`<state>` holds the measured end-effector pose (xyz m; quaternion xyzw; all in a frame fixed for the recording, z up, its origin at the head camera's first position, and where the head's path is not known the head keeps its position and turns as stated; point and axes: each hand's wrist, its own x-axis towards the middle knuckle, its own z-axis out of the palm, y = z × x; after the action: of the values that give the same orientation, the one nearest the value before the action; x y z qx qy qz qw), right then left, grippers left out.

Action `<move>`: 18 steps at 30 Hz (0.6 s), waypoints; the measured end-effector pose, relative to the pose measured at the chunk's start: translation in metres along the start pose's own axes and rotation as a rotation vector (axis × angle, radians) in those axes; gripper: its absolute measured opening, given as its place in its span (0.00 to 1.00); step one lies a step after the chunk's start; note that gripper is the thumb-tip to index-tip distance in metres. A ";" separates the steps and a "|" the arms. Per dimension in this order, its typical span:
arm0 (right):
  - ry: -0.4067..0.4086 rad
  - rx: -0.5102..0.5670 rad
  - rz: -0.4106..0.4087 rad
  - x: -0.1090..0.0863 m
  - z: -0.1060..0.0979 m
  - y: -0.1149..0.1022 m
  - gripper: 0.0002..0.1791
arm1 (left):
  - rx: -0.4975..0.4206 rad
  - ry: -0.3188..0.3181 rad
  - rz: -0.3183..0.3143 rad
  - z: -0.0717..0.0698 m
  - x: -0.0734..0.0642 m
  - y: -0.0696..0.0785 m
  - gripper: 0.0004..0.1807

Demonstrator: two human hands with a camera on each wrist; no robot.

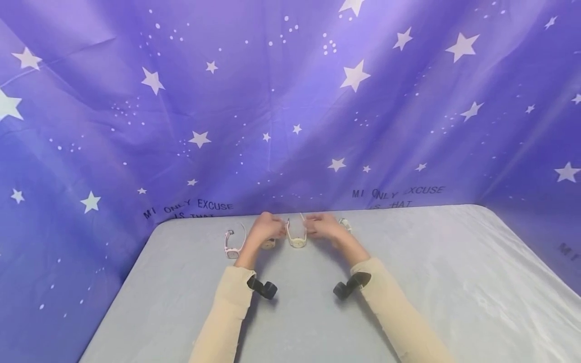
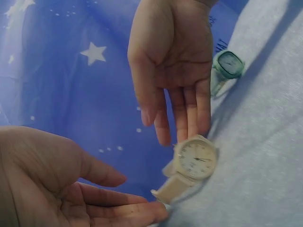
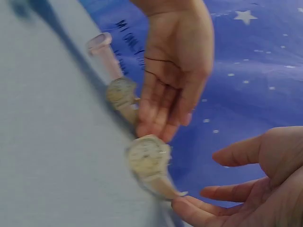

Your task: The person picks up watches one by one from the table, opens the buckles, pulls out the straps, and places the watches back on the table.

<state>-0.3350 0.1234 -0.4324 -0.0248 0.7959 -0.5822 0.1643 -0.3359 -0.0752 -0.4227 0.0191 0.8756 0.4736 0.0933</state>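
A cream wristwatch (image 1: 297,243) stands on the table with its strap ends up, between my two hands. My left hand (image 1: 270,227) reaches it from one side; in the left wrist view its extended fingers (image 2: 128,210) lie right at the strap, the thumb apart. From the other side comes my right hand (image 1: 324,226), fingers straight, fingertips at the watch case in that same view. Beside my left hand is a tan watch (image 3: 121,92), partly hidden in the head view. A pink watch (image 1: 233,253) lies farther left. Near my right wrist sits a green watch (image 2: 229,64).
A pale grey cloth covers the table (image 1: 299,322). Right behind its back edge hangs a purple-blue curtain (image 1: 272,111) with white stars and lettering. Each sleeved forearm carries a black wrist camera, such as the left camera (image 1: 269,290).
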 end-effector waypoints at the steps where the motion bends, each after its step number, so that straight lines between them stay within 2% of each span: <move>1: -0.012 0.006 -0.002 -0.002 -0.004 -0.004 0.28 | 0.028 0.009 0.010 -0.003 -0.002 0.002 0.15; 5: -0.020 0.018 -0.046 -0.012 -0.022 -0.020 0.29 | 0.073 0.018 0.047 -0.013 -0.011 0.014 0.16; 8: -0.010 0.036 -0.116 -0.024 -0.038 -0.033 0.29 | 0.074 0.004 0.105 -0.020 -0.020 0.026 0.19; 13: 0.010 0.070 -0.221 -0.048 -0.064 -0.054 0.28 | 0.129 0.020 0.247 -0.024 -0.038 0.048 0.19; 16: 0.017 0.092 -0.270 -0.058 -0.077 -0.064 0.27 | 0.112 0.042 0.335 -0.022 -0.044 0.059 0.18; 18: 0.025 0.101 -0.302 -0.061 -0.084 -0.069 0.26 | 0.089 0.048 0.394 -0.018 -0.043 0.063 0.18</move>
<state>-0.3118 0.1923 -0.3308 -0.1285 0.7549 -0.6398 0.0659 -0.3008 -0.0602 -0.3547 0.1830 0.8769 0.4440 -0.0229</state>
